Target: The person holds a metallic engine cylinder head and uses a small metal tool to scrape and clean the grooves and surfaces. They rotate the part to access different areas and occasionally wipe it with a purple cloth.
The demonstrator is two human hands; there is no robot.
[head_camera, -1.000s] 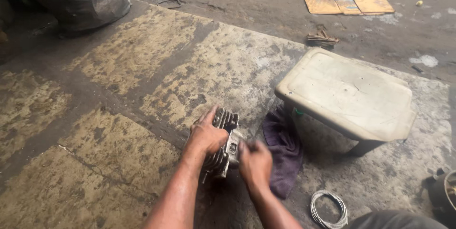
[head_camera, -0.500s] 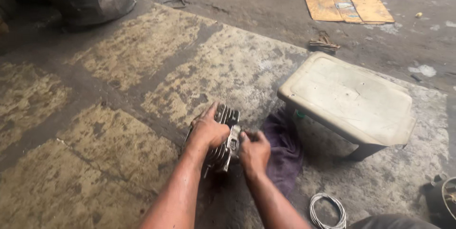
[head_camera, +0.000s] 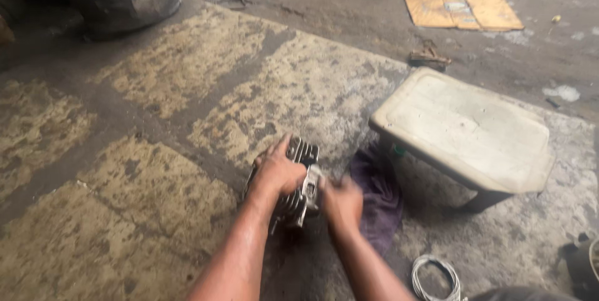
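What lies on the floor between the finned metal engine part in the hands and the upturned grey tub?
In the head view, a dark purple rag lies between the finned engine part and the upturned tub, crumpled, reaching the tub's near edge.

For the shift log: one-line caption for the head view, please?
Both hands, left hand and right hand, grip a finned metal engine part on the stained concrete floor, beside a purple rag and low plastic stool.

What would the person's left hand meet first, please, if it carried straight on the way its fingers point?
The left hand lies on the finned engine cylinder, fingers pointing up-frame. Beyond the cylinder, only worn concrete floor seems to lie ahead, though depth is hard to judge.
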